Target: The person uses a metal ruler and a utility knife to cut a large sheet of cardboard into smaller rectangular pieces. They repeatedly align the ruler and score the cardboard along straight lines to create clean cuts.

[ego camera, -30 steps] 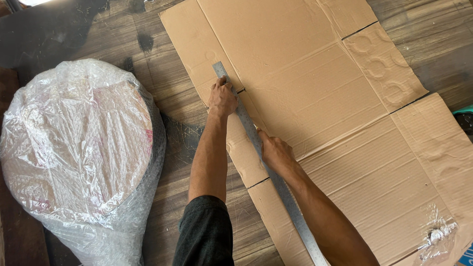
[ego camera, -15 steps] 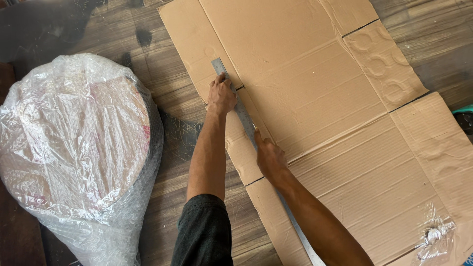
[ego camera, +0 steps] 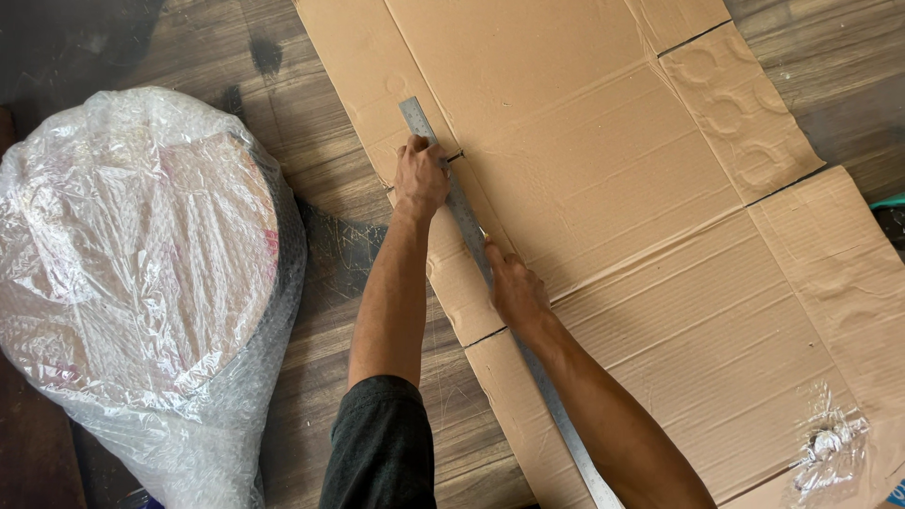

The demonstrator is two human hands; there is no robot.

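Note:
A large flattened cardboard box lies spread on a dark wooden floor. A long metal ruler rests along the fold line near its left flap. My left hand presses down on the ruler near its far end. My right hand sits lower along the ruler's right edge, fingers closed around a small yellow-tipped tool whose tip touches the cardboard; most of the tool is hidden in the hand.
A big rounded object wrapped in bubble wrap lies on the floor at the left. A crumpled piece of clear tape sticks to the cardboard's lower right corner. Wooden floor shows between the wrapped object and the cardboard.
My right hand has slid up along the ruler toward my left hand. The left hand has stayed pressed on the ruler.

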